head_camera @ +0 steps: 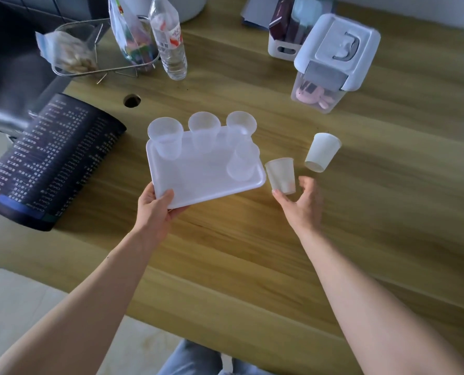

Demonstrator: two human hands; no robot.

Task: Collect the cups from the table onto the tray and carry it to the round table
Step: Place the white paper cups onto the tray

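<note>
A white plastic tray (198,185) lies on the wooden table with several clear plastic cups on it: three along its far edge (166,138), (203,131), (240,125) and one near its right edge (241,163). My left hand (155,209) grips the tray's near left corner, thumb on top. Just right of the tray is a white paper cup (281,174), and the fingertips of my right hand (301,204) close around its base. A second white paper cup (321,151) stands tilted-looking on the table further right, untouched.
A dark printed mat (49,163) lies left of the tray. A water bottle (170,41), a wire basket (101,50) with snack bags and a lidded storage box (333,58) stand at the back. A cable hole (132,100) is in the tabletop.
</note>
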